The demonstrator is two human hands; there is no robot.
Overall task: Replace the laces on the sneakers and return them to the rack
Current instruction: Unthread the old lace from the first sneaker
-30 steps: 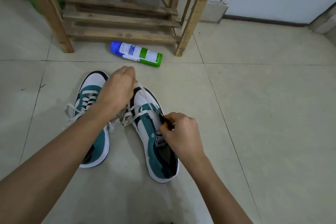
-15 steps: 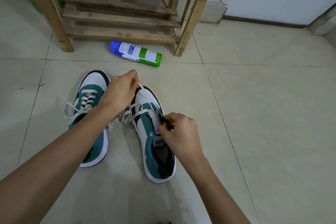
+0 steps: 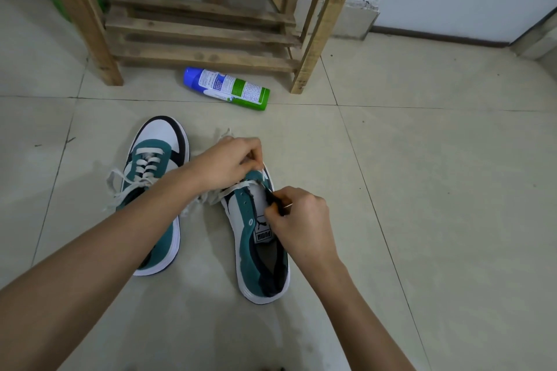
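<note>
Since the lace (image 3: 238, 187) looks limp and light, the left hand (image 3: 226, 163) pinches it close while the right hand (image 3: 301, 220) grips the sneaker (image 3: 256, 262).

Soft, even light is falling; faint shadows are pooling on the pale glossy floor tiles (image 3: 205, 304) near the right grip (image 3: 301, 220); the wooden slatted rack (image 3: 205, 30) beyond is bowing from distortion.

Presents two forearms, uncovered along all visible length. Ends in a bare left grip (image 3: 224, 164) and a bare right grip (image 3: 301, 220). Cannot tell finer marks.
</note>
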